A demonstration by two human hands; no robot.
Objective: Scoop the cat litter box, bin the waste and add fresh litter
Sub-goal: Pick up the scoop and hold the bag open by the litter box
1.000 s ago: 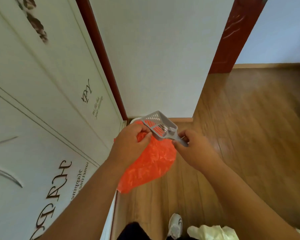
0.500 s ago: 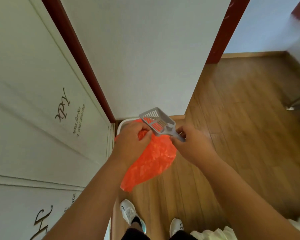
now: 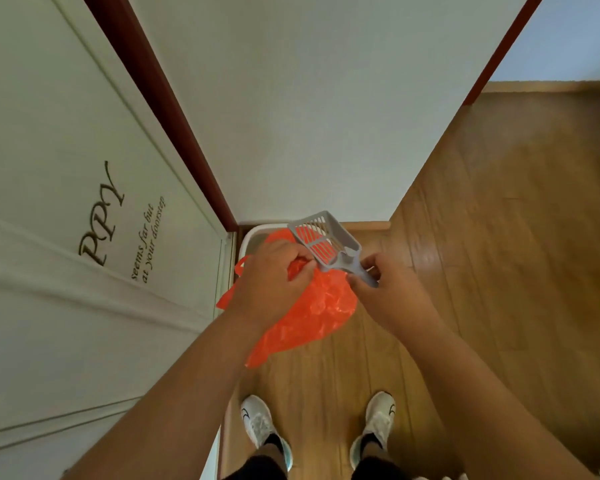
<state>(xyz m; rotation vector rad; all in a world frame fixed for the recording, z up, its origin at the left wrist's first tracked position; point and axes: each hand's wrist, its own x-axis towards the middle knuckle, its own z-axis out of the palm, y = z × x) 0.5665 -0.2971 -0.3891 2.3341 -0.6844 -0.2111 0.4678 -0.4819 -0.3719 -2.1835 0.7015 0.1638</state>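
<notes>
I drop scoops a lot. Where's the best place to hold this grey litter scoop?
By its narrow handle, coming from the near side as the right hand does: the grey scoop widens into a slotted basket pointing away, which must stay free.

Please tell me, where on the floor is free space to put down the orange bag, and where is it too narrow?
Free: the wooden floor right of the right hand, up to the red door frame; also the strip between the two shoes. Crowded: the corner by the white door, where the white litter box sits under the orange bag and scoop.
</notes>
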